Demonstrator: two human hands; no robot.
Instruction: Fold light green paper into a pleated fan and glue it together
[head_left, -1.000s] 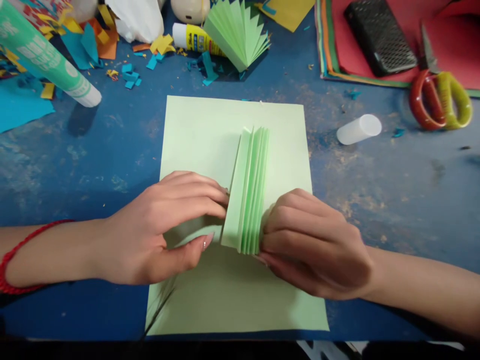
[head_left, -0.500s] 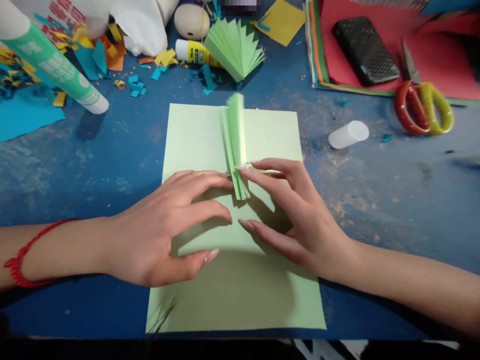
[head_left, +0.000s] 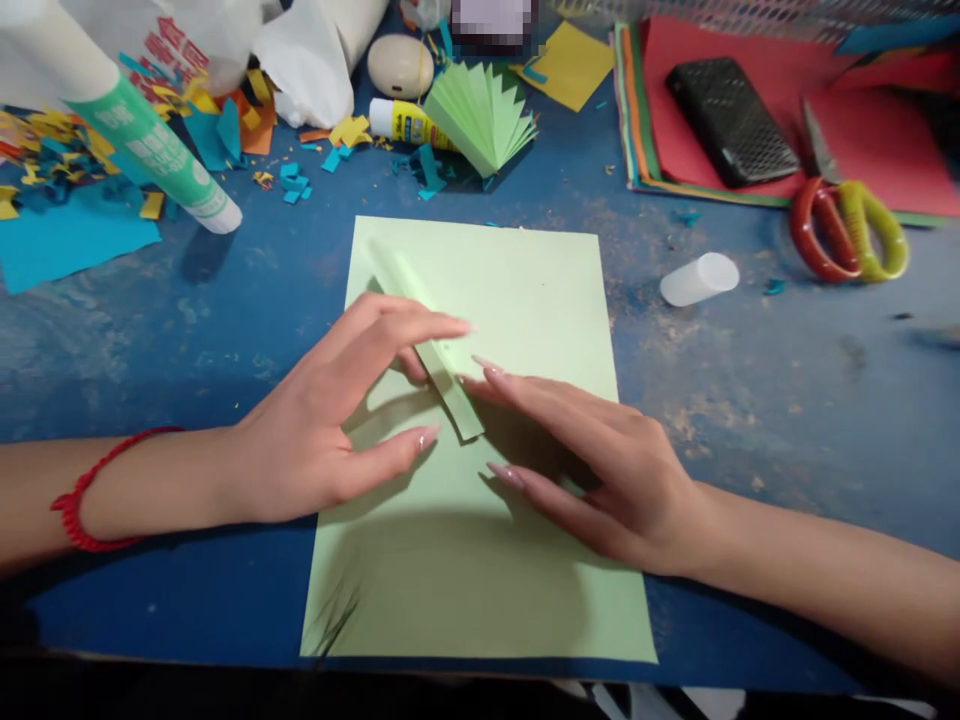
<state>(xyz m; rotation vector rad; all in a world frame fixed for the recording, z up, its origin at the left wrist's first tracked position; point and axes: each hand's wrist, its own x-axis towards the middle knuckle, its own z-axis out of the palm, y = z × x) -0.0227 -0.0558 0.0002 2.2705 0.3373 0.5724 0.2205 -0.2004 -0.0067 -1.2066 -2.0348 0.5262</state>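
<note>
Green folded strip (head_left: pixel 452 390): near the centre of the frame, lying aslant from upper left to lower right, its pleats pressed together into a narrow band.
Pale green sheet (head_left: pixel 480 590): under the strip and both hands, upright in the middle of the frame on the blue table (head_left: pixel 787 410).
Left hand (head_left: pixel 322 400): open and loosely arched, coming in from the left; its fingers reach across the strip, thumb apart from it. How firmly they press cannot be told.
Right hand (head_left: pixel 607 460): open, coming in from the right, fingers stretched toward the strip's right edge with the tips at or just beside it; thumb lower and free.
Red bracelet (head_left: pixel 75 515): around the left wrist, lower left.
Pleated green fan (head_left: pixel 480 115): spread at top centre, overlapping the end of a yellow glue stick (head_left: pixel 412 126).
Green-and-white tube (head_left: pixel 150 135): slanting through the upper left, near blue and yellow paper scraps (head_left: pixel 295 184).
Scissors (head_left: pixel 816 225): upper right, blades on red paper (head_left: pixel 885 130) beside a black device (head_left: pixel 731 120).
White cap (head_left: pixel 701 280): right of the sheet.
</note>
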